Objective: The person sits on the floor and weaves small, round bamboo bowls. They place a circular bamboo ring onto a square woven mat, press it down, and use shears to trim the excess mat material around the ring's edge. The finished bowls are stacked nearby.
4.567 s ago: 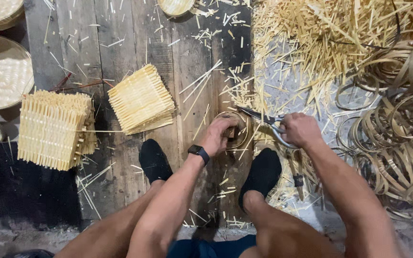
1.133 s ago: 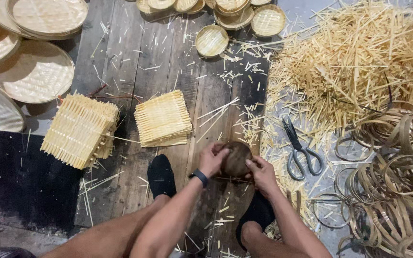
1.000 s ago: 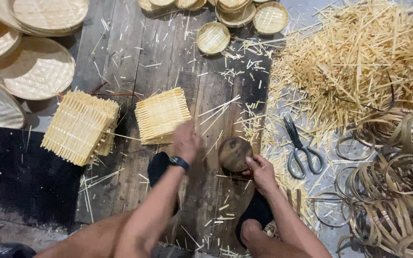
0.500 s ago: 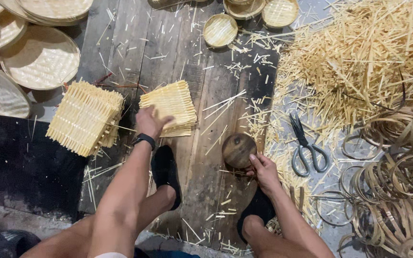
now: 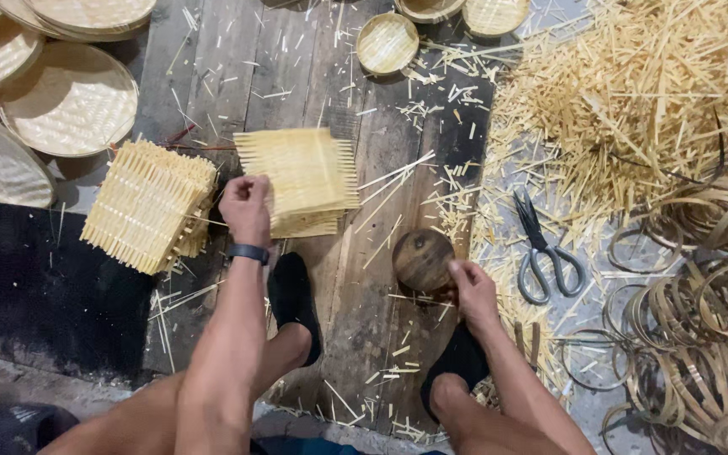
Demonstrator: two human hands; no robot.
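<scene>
A: Left hand [image 5: 246, 209]?
B: Fingers pinching the left edge of the top woven bamboo mat [image 5: 303, 173], stack sitting at 12 o'clock from the feet on the plank floor [image 5: 305, 59].
A: Right hand [image 5: 472, 291]?
B: Gripping the round wooden mould [image 5: 422, 259], standing on the planks at 4 o'clock from the mat.
A: Around?
B: Second mat stack [image 5: 147, 205] lying at 9 o'clock, scissors [image 5: 541, 248] at 3 o'clock from the mould, bamboo hoops [image 5: 701, 320] further right.

Bare planks [image 5: 297, 59] are left open far of the woven mats [image 5: 301, 173]. The right is blocked by scissors [image 5: 543, 248], straw pile [image 5: 634, 93] and bamboo rings [image 5: 709, 320].
</scene>
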